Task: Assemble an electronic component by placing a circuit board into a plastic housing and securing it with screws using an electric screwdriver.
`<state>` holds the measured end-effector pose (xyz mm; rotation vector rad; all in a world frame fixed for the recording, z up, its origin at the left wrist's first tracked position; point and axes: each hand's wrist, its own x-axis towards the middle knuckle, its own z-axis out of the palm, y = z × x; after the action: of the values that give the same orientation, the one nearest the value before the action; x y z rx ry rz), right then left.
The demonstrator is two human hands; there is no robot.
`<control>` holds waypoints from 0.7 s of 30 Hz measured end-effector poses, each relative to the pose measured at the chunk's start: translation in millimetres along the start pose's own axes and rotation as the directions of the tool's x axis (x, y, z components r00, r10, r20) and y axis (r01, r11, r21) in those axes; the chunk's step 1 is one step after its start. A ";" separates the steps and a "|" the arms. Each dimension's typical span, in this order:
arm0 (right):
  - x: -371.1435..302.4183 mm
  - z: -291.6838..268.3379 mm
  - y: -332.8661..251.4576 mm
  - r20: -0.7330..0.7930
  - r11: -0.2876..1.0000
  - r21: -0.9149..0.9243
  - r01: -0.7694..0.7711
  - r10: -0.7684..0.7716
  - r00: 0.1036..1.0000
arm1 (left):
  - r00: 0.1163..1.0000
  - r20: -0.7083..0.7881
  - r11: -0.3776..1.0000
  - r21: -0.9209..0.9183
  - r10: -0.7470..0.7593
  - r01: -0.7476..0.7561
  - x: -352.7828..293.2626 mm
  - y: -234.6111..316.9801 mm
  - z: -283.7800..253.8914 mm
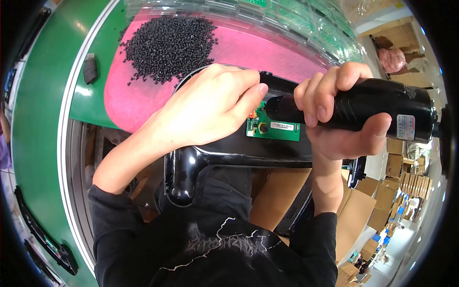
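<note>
My right hand point(334, 112) is wrapped round a black electric screwdriver point(377, 105) with a white label near its rear. The narrow front of the screwdriver points left, over a green circuit board point(289, 135). That board lies in a glossy black plastic housing point(248, 155) across my lap. My left hand point(215, 103) is closed, thumb and forefinger pinched just left of the screwdriver's front, above the board. Whatever the pinch holds is too small or hidden to name. The screwdriver's bit cannot be made out.
A heap of small black screws point(167, 48) lies on a pink mat point(267, 45) beyond the housing. Clear plastic trays point(306, 28) stand behind it. On the green table point(48, 119) sits a small dark object point(90, 71). Cardboard boxes point(356, 215) crowd the right.
</note>
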<state>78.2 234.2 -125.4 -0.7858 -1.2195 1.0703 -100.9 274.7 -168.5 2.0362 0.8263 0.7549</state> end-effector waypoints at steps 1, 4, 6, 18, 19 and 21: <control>1.7 0.9 0.6 0.023 1.000 -0.011 -0.006 0.006 1.000 | 1.000 -0.025 1.000 -0.007 0.007 -0.007 0.0 -0.1 0.9; 6.0 5.1 1.0 0.079 0.996 -0.086 -0.011 0.018 0.997 | 0.998 -0.061 0.999 -0.044 0.028 -0.031 -0.4 -1.2 3.6; 12.5 3.0 0.6 0.169 0.980 -0.200 0.001 0.033 0.985 | 0.997 -0.055 0.998 -0.027 0.060 -0.061 0.7 -2.6 5.1; 2.1 -5.3 -2.6 0.165 0.981 0.181 0.075 -0.106 0.981 | 0.985 0.070 0.987 0.030 0.156 -0.158 -1.8 -15.5 1.2; 5.5 -8.5 -7.6 0.251 0.956 0.266 0.126 -0.195 0.948 | 0.984 0.082 0.987 0.030 0.157 -0.160 -2.9 -16.0 1.2; 3.5 -5.6 -21.5 0.242 0.955 0.258 0.146 -0.210 0.947 | 0.981 0.076 0.984 -0.051 0.176 -0.172 -3.5 -16.4 -1.5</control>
<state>88.2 230.7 -105.6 -0.3454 -1.3309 1.1699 -108.9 280.3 -182.1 2.1039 0.5862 0.7747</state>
